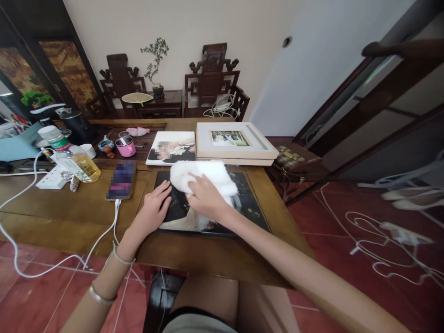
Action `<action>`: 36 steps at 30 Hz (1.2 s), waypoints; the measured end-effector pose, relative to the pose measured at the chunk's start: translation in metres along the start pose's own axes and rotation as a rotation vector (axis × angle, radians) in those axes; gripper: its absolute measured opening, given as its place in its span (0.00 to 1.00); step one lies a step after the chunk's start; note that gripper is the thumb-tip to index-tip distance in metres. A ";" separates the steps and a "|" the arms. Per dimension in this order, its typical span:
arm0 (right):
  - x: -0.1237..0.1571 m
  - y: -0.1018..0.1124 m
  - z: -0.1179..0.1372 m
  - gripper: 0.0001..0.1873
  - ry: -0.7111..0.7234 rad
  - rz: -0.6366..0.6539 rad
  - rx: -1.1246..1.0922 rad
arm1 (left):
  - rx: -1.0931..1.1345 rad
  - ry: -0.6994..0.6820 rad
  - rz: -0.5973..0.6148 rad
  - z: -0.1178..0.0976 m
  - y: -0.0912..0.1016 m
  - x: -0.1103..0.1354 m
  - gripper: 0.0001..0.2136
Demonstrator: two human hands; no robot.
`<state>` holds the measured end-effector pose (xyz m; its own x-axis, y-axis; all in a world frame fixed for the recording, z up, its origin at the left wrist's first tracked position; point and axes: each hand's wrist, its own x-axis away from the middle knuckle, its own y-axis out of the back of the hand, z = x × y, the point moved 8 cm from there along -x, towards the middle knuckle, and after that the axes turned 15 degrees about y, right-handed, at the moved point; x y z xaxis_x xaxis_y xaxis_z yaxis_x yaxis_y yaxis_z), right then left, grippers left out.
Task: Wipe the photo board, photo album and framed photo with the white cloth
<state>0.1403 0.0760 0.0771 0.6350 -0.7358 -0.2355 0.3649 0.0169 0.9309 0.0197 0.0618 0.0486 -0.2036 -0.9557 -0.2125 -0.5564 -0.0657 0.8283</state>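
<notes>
A dark, glossy photo panel (255,210) lies flat on the wooden table in front of me. My right hand (205,196) presses a fluffy white cloth (218,178) onto its upper middle, the index finger stretched along the cloth and the other fingers bent into it. The cloth and my right forearm hide part of the picture. On the panel's left edge rests my left hand (157,206), fingers spread and flat, holding nothing. Just behind the panel are a white photo board (169,138) and a pale wood-framed photo (270,152) on another pale frame.
To the left lie a phone (121,180) on a white charging cable, a tilted drink bottle (78,159) and a white power strip (52,178). A pink cup (125,147) stands on the tea tray (157,127). Cables (378,240) trail over the red floor at right.
</notes>
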 end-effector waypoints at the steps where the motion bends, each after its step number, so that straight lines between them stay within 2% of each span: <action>1: -0.013 -0.001 0.005 0.15 0.018 -0.004 -0.004 | -0.002 -0.003 0.002 -0.001 0.001 0.000 0.16; 4: -0.041 -0.005 0.021 0.15 0.082 0.001 -0.010 | -0.008 -0.001 0.010 -0.004 0.002 0.000 0.14; 7: -0.043 -0.005 0.027 0.15 0.110 0.010 0.013 | -0.010 -0.001 0.021 -0.005 0.003 0.000 0.13; 11: -0.009 0.000 0.006 0.16 0.059 0.030 0.068 | 0.000 -0.025 -0.001 -0.003 0.003 0.001 0.16; 18: 0.067 0.031 -0.074 0.13 -0.122 0.015 0.193 | 0.016 -0.048 -0.016 -0.003 0.003 0.000 0.18; 21: 0.087 0.036 -0.090 0.12 -0.169 0.005 0.231 | 0.028 -0.052 -0.032 -0.004 0.005 -0.001 0.18; 24: 0.106 0.028 -0.073 0.11 -0.127 0.016 0.250 | 0.029 -0.049 -0.033 -0.005 0.006 -0.001 0.18; 31: 0.167 0.012 0.035 0.10 0.114 0.011 0.174 | 0.023 -0.035 -0.025 -0.004 0.006 -0.002 0.18; 33: 0.176 0.009 0.047 0.10 0.144 0.027 0.138 | 0.026 -0.042 -0.026 -0.004 0.006 -0.002 0.18; 36: 0.172 0.010 0.037 0.10 0.167 -0.010 0.128 | 0.021 -0.057 -0.023 -0.005 0.006 -0.002 0.18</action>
<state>0.2284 -0.0753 0.0565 0.7396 -0.6129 -0.2781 0.2888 -0.0842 0.9537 0.0204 0.0624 0.0569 -0.2362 -0.9359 -0.2612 -0.5782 -0.0807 0.8119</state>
